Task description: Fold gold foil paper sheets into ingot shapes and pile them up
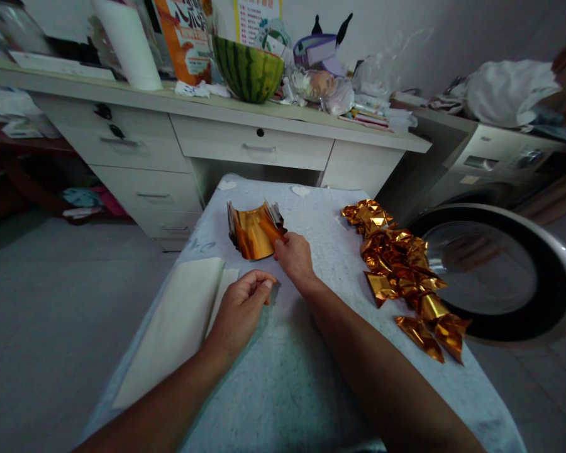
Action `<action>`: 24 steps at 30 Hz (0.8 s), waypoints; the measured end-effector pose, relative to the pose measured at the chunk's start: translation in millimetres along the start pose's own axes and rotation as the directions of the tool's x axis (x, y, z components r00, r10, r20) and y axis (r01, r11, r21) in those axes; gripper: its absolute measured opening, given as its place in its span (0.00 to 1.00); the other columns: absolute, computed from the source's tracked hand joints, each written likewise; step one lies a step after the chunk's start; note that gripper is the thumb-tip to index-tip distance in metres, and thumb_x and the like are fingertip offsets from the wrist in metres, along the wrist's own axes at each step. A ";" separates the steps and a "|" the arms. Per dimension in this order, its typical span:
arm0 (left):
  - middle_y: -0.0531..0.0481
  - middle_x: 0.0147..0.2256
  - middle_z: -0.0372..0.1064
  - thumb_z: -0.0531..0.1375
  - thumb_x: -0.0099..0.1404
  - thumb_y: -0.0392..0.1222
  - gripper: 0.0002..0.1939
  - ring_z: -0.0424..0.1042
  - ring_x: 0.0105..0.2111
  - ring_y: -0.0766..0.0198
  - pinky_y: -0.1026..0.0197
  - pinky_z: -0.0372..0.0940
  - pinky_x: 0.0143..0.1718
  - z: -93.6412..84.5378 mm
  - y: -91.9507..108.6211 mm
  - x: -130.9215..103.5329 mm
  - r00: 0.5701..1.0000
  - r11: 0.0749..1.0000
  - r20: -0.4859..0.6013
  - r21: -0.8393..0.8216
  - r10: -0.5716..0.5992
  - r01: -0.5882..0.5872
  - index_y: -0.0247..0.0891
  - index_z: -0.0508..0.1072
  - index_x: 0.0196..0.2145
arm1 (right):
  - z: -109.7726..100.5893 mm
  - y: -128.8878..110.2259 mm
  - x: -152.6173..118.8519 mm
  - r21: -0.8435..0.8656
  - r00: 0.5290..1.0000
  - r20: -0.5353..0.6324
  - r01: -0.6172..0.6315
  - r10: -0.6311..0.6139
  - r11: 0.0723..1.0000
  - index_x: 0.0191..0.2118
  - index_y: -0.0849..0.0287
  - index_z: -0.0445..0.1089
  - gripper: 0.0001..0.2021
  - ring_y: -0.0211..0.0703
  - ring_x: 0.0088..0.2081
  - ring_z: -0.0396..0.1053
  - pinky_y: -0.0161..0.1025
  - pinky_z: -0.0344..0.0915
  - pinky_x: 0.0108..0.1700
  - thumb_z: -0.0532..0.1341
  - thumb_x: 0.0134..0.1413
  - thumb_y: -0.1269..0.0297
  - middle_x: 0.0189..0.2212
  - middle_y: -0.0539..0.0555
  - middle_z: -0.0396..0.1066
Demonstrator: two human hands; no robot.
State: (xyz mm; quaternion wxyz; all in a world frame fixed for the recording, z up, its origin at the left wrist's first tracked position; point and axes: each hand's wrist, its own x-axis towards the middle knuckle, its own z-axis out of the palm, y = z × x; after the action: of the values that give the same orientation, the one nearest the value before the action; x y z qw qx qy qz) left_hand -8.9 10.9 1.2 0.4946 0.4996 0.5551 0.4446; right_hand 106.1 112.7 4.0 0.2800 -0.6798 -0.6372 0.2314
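Pale blue cloth [283, 384], marked with white hearts [300, 190], covers the tabletop [325, 233]; grey floor [66, 302] shows on both sides. Reference point: one stack of gold foil sheets [253, 234], curved upward at its sides, lying toward the tabletop's far end. Its sheets cannot be counted. Beyond the stack stands one white drawer unit [146, 179], four drawer handles [259, 148] in view, bearing one half watermelon [248, 70], one orange packet [185, 47] and one white roll [131, 45]. To the stack's right, apart from it, lies one heap of folded gold foil pieces [395, 255]; overlap prevents a full count, though two are distinguishable at its near end. Farther right: one washing machine [500, 151], round door [549, 283] open. Nearer than the stack and to its left: white paper [174, 327], at least two layers. Two hands observed. Right hand [296, 255]: grip closed on the stack's near right edge. Left hand [243, 302]: just nearer than the stack, grip narrow, fingers curled toward thumb; whether anything is held cannot be told.
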 end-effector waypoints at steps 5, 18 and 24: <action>0.57 0.22 0.60 0.56 0.63 0.46 0.09 0.59 0.22 0.68 0.65 0.54 0.24 -0.5 -2.3 0.6 1.000 1.000 0.019 -0.006 -0.008 0.009 0.39 0.72 0.35 | -2.8 3.5 -4.1 0.058 0.999 0.034 0.009 -0.011 0.998 0.29 0.61 0.74 0.10 0.38 0.28 0.71 0.32 0.61 0.33 0.56 0.55 0.72 0.24 0.53 0.76; 0.55 0.27 0.63 0.57 0.66 0.45 0.07 0.63 0.28 0.66 0.65 0.60 0.30 -5.9 13.0 -13.9 0.954 0.973 -0.206 -0.022 0.219 -0.228 0.41 0.70 0.36 | -49.4 39.1 -24.9 0.275 0.993 0.110 0.008 -0.039 0.962 0.25 0.59 0.67 0.10 0.34 0.21 0.63 0.31 0.56 0.25 0.54 0.55 0.66 0.17 0.47 0.66; 0.51 0.38 0.65 0.58 0.66 0.46 0.09 0.66 0.40 0.62 0.62 0.62 0.44 -11.6 9.2 -8.5 0.891 0.954 -0.352 0.018 0.287 -0.300 0.43 0.69 0.43 | -76.7 66.9 -37.0 0.426 0.954 0.273 0.000 -0.128 0.905 0.26 0.58 0.67 0.12 0.33 0.20 0.54 0.32 0.50 0.23 0.58 0.53 0.56 0.17 0.43 0.56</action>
State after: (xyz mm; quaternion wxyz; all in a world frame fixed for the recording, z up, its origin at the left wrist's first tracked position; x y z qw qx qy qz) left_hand -19.3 3.5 12.5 0.3239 0.4809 0.5442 0.6063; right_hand 203.9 67.2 13.7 0.3294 -0.5397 -0.6290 0.4523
